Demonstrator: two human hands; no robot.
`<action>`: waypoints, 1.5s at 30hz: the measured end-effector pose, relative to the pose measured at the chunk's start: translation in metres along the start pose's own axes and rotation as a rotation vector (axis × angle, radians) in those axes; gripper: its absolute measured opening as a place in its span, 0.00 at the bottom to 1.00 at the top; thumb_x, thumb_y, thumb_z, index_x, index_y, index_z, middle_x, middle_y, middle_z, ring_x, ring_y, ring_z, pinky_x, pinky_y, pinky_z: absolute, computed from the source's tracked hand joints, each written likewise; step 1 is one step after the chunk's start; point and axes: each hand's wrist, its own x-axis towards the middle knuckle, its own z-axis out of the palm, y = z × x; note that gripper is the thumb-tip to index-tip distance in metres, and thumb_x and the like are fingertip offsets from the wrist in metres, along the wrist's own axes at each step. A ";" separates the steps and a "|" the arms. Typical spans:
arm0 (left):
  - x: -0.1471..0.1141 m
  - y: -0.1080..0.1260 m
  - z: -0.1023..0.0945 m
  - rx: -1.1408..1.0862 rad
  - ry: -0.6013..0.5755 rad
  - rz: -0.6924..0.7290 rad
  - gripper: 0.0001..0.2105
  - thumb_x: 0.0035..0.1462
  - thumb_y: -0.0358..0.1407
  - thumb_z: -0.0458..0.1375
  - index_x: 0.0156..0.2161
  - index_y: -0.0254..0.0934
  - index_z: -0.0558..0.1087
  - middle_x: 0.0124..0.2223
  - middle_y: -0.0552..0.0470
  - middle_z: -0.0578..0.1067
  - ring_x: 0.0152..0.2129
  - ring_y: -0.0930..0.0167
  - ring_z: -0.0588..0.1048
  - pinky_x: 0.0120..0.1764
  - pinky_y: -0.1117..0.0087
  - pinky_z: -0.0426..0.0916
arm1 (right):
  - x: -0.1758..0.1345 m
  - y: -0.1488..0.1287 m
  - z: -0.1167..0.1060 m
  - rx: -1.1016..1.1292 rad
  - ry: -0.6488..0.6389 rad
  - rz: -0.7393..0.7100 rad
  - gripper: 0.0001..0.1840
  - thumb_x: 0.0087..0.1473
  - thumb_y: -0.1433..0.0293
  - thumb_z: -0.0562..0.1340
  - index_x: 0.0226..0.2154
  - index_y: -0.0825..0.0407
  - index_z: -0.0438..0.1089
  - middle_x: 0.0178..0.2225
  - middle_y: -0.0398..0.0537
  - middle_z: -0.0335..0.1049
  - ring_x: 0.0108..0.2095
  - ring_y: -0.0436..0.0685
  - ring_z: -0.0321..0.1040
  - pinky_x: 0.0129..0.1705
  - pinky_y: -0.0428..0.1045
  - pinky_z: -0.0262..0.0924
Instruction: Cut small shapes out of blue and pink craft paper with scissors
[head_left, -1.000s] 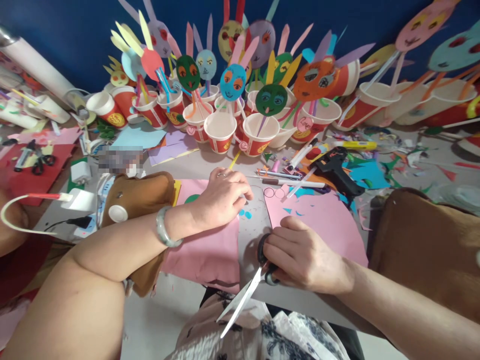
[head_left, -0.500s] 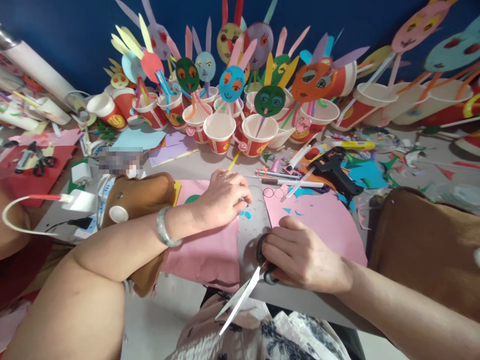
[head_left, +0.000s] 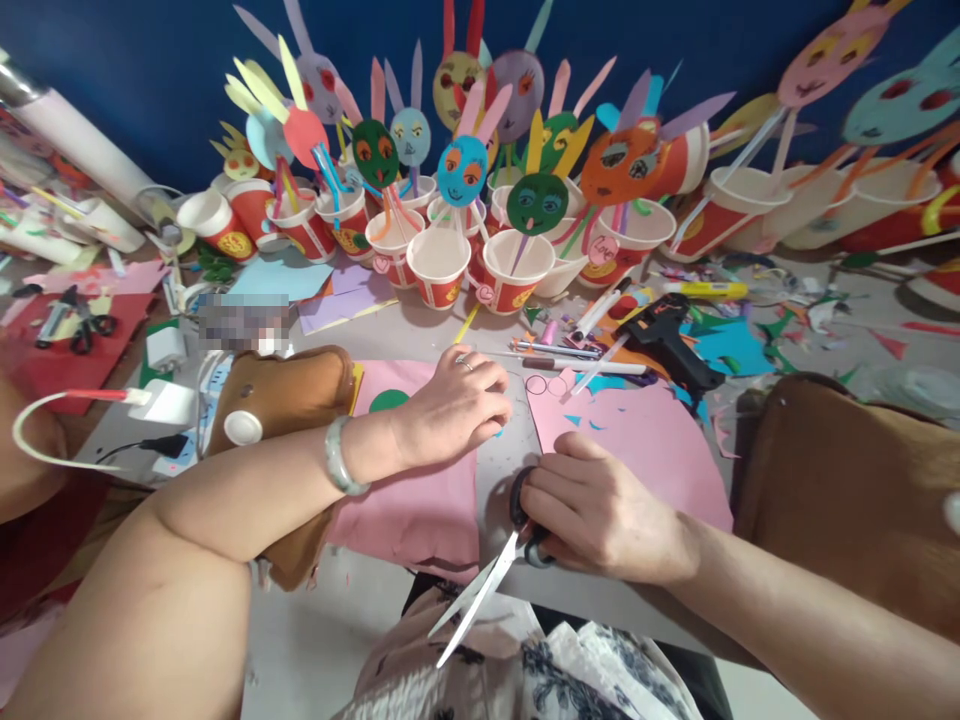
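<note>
My right hand is closed round the black handles of a pair of scissors. The blades are slightly parted and point down toward my lap, past the table's front edge. My left hand reaches across the left pink sheet, its fingers curled down onto the grey table. Their tips are hidden, so anything in them cannot be made out. A scrap of blue paper shows just beside these fingers. A green paper disc lies by my left wrist. Right of the gap is another pink sheet with small blue scraps.
Paper cups holding paper-faced, long-eared figures line the back. A black glue gun, pens and scraps lie at the right. Brown cushion-like pieces flank the work, with a white plug and cable at left.
My left hand has shifted slightly right and down, over the blue paper pieces, covering most of them. More of the green disc shows. My right hand and the scissors have hardly moved.
</note>
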 end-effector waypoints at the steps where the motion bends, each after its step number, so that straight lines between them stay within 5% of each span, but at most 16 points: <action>1: 0.000 0.000 0.001 0.002 0.000 0.006 0.11 0.64 0.35 0.53 0.33 0.37 0.75 0.44 0.48 0.73 0.44 0.64 0.65 0.55 0.55 0.52 | 0.000 0.000 0.000 0.009 0.002 0.004 0.12 0.58 0.77 0.52 0.25 0.50 0.60 0.21 0.43 0.62 0.23 0.53 0.54 0.31 0.52 0.45; 5: 0.000 -0.002 0.005 0.006 -0.004 0.000 0.13 0.65 0.37 0.51 0.32 0.36 0.73 0.43 0.47 0.73 0.43 0.63 0.65 0.54 0.55 0.52 | -0.001 0.001 0.002 0.115 0.084 0.134 0.09 0.52 0.78 0.52 0.25 0.49 0.59 0.19 0.42 0.61 0.21 0.53 0.54 0.30 0.52 0.48; 12: -0.002 0.000 0.008 -0.005 0.007 -0.014 0.10 0.63 0.29 0.49 0.32 0.35 0.70 0.41 0.48 0.72 0.43 0.65 0.66 0.53 0.57 0.54 | 0.000 0.002 0.004 0.255 0.274 0.842 0.05 0.49 0.72 0.62 0.25 0.49 0.65 0.22 0.44 0.72 0.24 0.55 0.65 0.27 0.49 0.58; 15: -0.002 0.001 0.006 -0.052 0.026 -0.015 0.09 0.63 0.30 0.48 0.34 0.35 0.70 0.40 0.48 0.71 0.43 0.66 0.66 0.53 0.58 0.54 | 0.002 0.004 0.003 0.391 0.269 0.989 0.01 0.49 0.70 0.65 0.29 0.49 0.71 0.28 0.46 0.77 0.26 0.56 0.70 0.29 0.50 0.62; 30: -0.004 0.007 -0.001 -0.035 -0.005 -0.023 0.09 0.63 0.30 0.49 0.32 0.36 0.69 0.40 0.47 0.71 0.41 0.65 0.66 0.51 0.58 0.56 | 0.002 0.004 0.009 0.436 0.253 1.012 0.03 0.50 0.69 0.65 0.30 0.50 0.72 0.30 0.47 0.78 0.29 0.56 0.72 0.30 0.49 0.63; 39: 0.000 0.011 0.005 -0.448 0.223 -0.098 0.04 0.58 0.31 0.61 0.32 0.36 0.72 0.35 0.51 0.74 0.38 0.68 0.71 0.45 0.65 0.64 | 0.000 0.006 0.011 0.485 0.340 1.029 0.07 0.48 0.66 0.68 0.30 0.50 0.71 0.27 0.44 0.75 0.27 0.55 0.72 0.29 0.48 0.64; 45: -0.001 0.015 0.001 -0.519 0.240 -0.089 0.04 0.58 0.31 0.61 0.32 0.35 0.72 0.35 0.50 0.75 0.34 0.71 0.72 0.42 0.68 0.67 | 0.005 0.003 0.006 0.522 0.396 1.002 0.06 0.50 0.66 0.66 0.27 0.50 0.68 0.26 0.43 0.73 0.26 0.54 0.71 0.28 0.47 0.65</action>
